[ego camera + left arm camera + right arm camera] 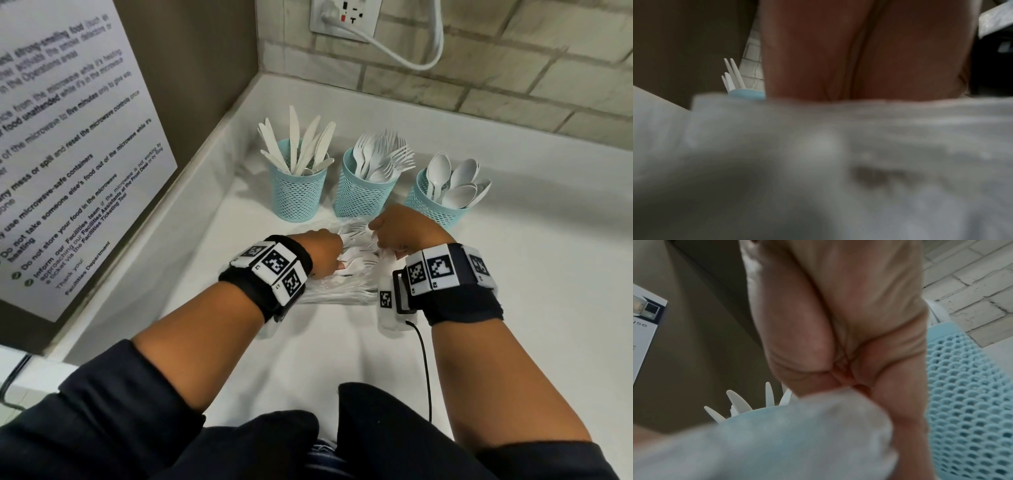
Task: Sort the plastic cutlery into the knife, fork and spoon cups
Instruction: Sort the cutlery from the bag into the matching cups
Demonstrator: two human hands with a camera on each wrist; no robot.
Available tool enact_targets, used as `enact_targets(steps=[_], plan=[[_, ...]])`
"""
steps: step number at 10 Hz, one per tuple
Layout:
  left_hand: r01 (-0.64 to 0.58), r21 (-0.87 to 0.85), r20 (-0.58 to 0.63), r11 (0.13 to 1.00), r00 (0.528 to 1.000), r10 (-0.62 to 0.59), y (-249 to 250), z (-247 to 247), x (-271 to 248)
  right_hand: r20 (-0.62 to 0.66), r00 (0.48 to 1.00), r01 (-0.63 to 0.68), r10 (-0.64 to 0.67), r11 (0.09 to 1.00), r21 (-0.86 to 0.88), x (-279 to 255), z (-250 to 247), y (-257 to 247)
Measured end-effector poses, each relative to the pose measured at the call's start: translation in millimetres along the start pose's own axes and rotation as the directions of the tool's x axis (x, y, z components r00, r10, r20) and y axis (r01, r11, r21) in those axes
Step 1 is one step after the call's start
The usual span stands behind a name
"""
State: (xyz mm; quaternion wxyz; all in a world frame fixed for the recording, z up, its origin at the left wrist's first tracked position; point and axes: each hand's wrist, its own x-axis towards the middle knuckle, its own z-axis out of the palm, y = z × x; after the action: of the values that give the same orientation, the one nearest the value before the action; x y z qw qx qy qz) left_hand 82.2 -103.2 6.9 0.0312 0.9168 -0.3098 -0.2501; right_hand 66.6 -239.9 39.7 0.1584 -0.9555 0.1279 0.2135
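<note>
Both hands work at a clear crinkled plastic bag of white plastic forks (342,274) lying on the white worktop (513,308), just in front of the middle pale-blue mesh cup (363,195). The left hand (323,253) reaches into the bag's mouth, fingers curled among the forks; whether it has one pinched cannot be told. The right hand (400,233) is clenched on a fold of the bag film, and the right wrist view shows that film bunched under its palm.

The step looks like drawing forks out of the bag. It would go best if the right hand kept the film taut and the mouth wide, while the left took the forks by their handles, tines all one way, so none snag.

The middle cup holds forks, seemingly with some spoons among them. To its left, a matching cup (298,192) holds white plastic knives. To its right, a third matching cup (438,205) holds white spoons, bowls up.
</note>
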Motion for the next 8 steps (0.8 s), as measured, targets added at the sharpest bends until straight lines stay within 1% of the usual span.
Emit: enact_targets(steps=[1,2,3,4,5,6,7,8], plan=[[0.011,0.019,0.004,1.0,1.0,-0.011,-0.7,1.3,0.1,0.019,1.0,-0.015,0.015,1.0,0.01,-1.2,0.4,0.3],[-0.022,-0.002,-0.01,1.0,1.0,0.022,-5.1,-3.5,-0.3,0.028,0.999,-0.033,0.034,0.999,-0.025,1.2,1.7,1.9],[-0.042,0.006,-0.051,0.999,0.998,0.043,-9.6,-9.5,-0.1,-0.006,0.999,-0.032,0.032,0.999,0.043,1.1,4.8,-0.3],[-0.034,0.012,-0.09,0.999,0.995,0.035,-11.2,-8.1,1.7,-0.02,0.999,0.036,-0.039,0.991,-0.133,-2.8,3.7,-3.4],[-0.02,-0.037,-0.101,0.999,0.995,0.016,-13.3,-5.0,4.4,-0.034,0.996,-0.066,0.077,0.964,0.258,-4.9,0.1,-2.7],[-0.013,-0.085,-0.077,0.996,0.997,0.007,-16.8,-7.4,4.4,-0.022,0.996,-0.071,0.081,0.953,0.295,2.0,0.9,0.5],[-0.027,-0.091,-0.064,0.996,0.998,0.021,-19.3,-10.1,3.8,-0.02,0.996,-0.073,0.084,0.948,0.309,7.1,-1.9,2.3],[-0.03,-0.087,-0.08,0.996,0.997,0.023,-21.7,-9.9,4.2,-0.016,0.998,-0.054,0.06,0.969,0.241,7.5,-4.3,3.5]])
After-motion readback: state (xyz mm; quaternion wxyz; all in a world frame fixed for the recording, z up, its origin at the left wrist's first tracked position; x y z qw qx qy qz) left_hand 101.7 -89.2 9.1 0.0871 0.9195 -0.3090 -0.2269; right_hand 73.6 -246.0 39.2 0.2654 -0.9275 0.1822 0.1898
